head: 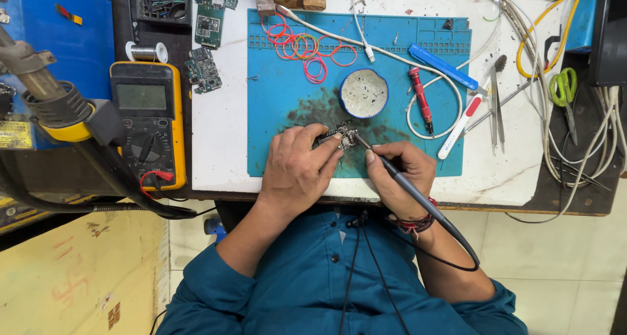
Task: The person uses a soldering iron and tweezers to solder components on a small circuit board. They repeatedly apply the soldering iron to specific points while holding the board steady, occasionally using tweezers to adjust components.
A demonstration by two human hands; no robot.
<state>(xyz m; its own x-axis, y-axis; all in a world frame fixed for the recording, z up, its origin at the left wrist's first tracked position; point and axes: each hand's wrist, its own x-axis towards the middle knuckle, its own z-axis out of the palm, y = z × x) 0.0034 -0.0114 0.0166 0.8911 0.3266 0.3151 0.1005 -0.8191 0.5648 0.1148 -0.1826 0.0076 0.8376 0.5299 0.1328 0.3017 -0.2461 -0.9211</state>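
My left hand [297,168] rests on a blue work mat [281,93] and pins down a small circuit board [342,137] with its fingertips. In my right hand [398,175] I hold a dark soldering iron [418,201] like a pen. Its tip touches the right edge of the board. The iron's black cable runs back past my wrist, which wears a red thread band. Most of the board is hidden under my left fingers.
A round tin [364,93] sits just behind the board. Red and orange rubber bands [307,47], a red screwdriver [420,98], a blue tool [443,66], tweezers [494,103] and green scissors [565,96] lie around. A yellow multimeter [147,123] and hot-air nozzle [46,93] are at left.
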